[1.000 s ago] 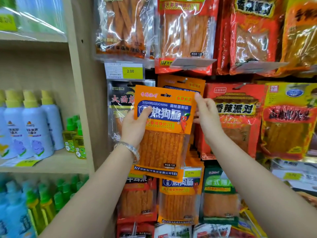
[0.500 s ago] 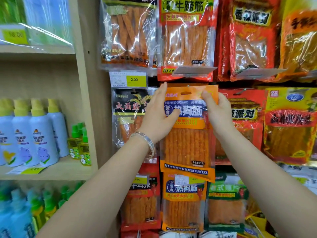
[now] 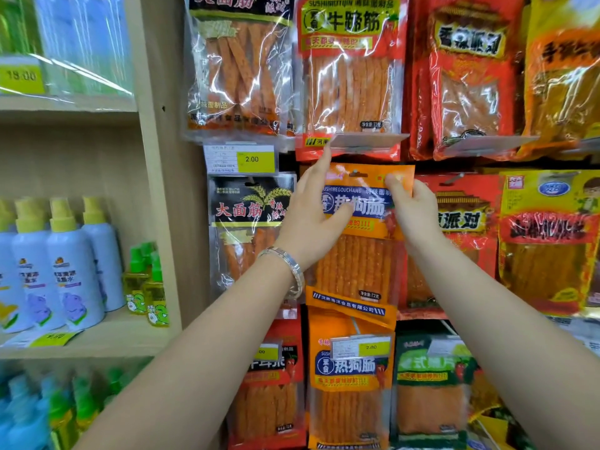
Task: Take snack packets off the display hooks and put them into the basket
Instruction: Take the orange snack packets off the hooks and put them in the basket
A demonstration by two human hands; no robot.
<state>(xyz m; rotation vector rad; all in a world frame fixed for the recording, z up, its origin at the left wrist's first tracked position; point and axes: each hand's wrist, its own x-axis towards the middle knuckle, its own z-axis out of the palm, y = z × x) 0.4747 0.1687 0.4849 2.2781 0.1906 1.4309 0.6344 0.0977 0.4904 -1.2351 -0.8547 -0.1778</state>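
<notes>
Bright, even shop light with barely a shadow. White glare streaks the glossy clear-fronted snack packets (image 3: 349, 76). Edges bow and smear; the pale blue spray bottles (image 3: 58, 274) look soft.

The left hand (image 3: 311, 219) hides part of the orange packet (image 3: 357, 267) (some of its blue label too). The bottles (image 3: 61, 414) low on the left are blurry. The price tag (image 3: 227, 159) has print too small to read.
</notes>
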